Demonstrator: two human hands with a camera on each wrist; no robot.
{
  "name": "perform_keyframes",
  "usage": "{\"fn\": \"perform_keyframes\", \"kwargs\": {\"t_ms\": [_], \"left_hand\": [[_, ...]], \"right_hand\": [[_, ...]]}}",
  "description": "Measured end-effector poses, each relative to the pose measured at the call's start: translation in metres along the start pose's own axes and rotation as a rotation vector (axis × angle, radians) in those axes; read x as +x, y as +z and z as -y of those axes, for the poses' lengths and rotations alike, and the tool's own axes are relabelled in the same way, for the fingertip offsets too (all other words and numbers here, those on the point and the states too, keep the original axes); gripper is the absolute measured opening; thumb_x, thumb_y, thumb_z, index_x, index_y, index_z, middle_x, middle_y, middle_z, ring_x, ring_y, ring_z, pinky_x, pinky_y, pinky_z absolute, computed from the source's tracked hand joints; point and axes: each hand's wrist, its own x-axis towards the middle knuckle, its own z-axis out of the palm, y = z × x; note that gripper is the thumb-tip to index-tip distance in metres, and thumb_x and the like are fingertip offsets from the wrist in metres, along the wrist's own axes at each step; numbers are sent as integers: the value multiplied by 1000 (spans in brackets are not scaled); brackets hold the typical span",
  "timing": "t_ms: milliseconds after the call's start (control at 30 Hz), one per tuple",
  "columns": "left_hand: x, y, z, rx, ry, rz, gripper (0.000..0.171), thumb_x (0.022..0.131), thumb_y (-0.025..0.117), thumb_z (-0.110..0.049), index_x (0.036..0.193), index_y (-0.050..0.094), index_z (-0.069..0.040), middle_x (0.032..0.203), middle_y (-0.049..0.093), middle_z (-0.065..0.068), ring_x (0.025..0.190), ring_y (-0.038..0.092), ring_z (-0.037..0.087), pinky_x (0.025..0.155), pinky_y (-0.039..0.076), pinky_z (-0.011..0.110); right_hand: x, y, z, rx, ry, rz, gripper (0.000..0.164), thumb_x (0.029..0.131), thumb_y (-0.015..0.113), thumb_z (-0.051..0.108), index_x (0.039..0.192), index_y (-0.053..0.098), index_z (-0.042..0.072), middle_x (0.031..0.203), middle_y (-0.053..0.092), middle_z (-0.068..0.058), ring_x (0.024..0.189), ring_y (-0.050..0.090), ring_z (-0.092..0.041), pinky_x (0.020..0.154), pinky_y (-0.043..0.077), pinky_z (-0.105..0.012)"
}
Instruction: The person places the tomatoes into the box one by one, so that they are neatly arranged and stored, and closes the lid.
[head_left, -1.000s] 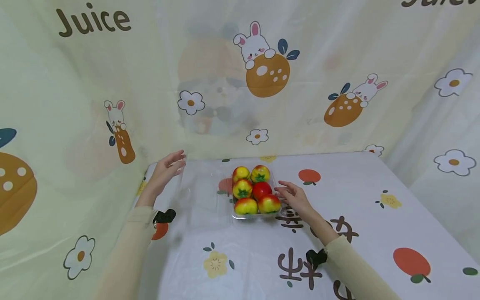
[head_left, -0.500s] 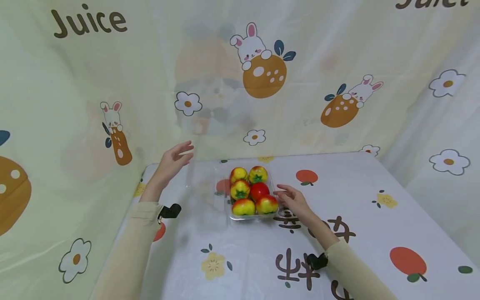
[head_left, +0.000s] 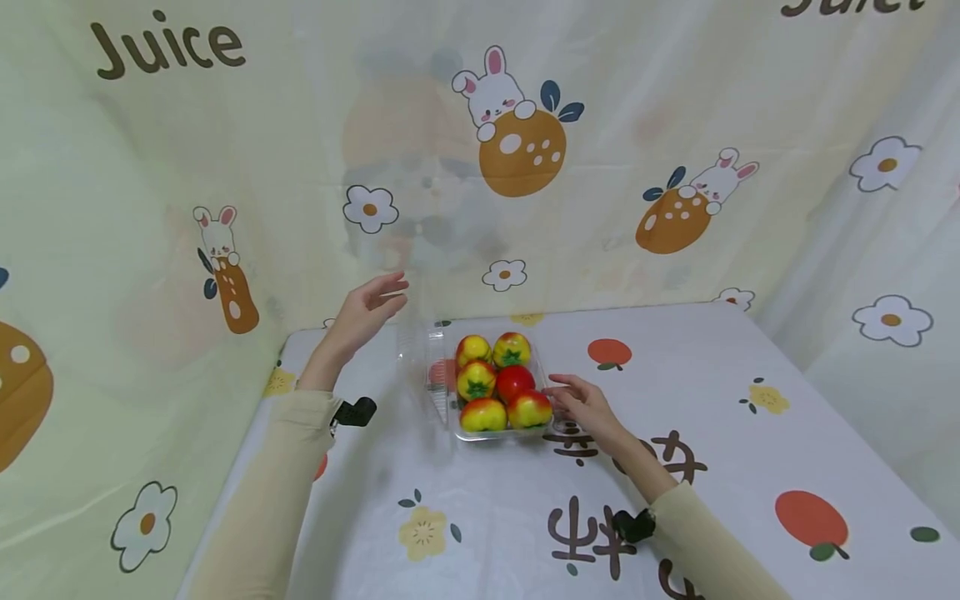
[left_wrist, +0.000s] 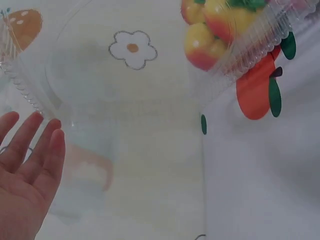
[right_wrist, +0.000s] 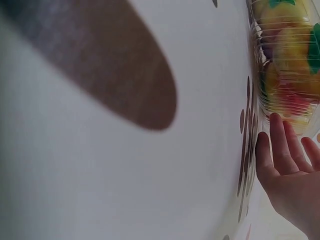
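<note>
Fingers of the left hand [head_left: 365,310] are straight and loosely spread, raised left of the clear clamshell box [head_left: 491,433], flat against its transparent hinged lid [left_wrist: 75,75], which stands half up, apparently propped there by the palm. The fruit [head_left: 495,382], six yellow-red pieces, fills the box's tray on the printed tablecloth [head_left: 750,433]. Right of the box, the right hand [head_left: 588,404] lies relaxed with straight fingers touching the tray's side, seemingly steadying it. A patterned curtain [head_left: 525,150] hangs behind the box; nothing blocks either hand.
</note>
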Motion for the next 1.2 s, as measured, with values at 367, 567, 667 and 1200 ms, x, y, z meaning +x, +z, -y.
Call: {"fn": "perform_keyframes", "kwargs": {"t_ms": [367,567,667,1200], "left_hand": [[10,17,-10,-15,3,27,49,100,57,-18,146,46,-6,141,53,19,126,53,32,108,42,46],[15,22,-12,30,6,29,51,100,57,-21,148,44,-7,141,54,17,127,53,31,108,41,48],[16,25,-14,45,1,32,51,100,57,-22,148,44,-9,141,54,15,128,52,30,108,41,48],[20,39,-21,49,13,57,50,100,57,-21,147,46,-11,140,55,11,128,53,27,107,42,46]], "right_hand": [[0,-2,6,-28,-37,32,42,105,47,10,140,42,-12,126,61,-30,105,66,-36,94,51,-52],[-4,-2,10,-82,-48,25,44,104,50,16,140,44,-8,123,64,-26,100,68,-31,92,54,-45],[-6,-2,12,-102,-68,31,44,103,50,15,140,44,-8,122,64,-27,100,68,-32,91,55,-44],[-3,-4,3,-77,-72,61,46,103,50,11,143,40,-9,125,61,-29,109,64,-37,94,53,-46]]}}
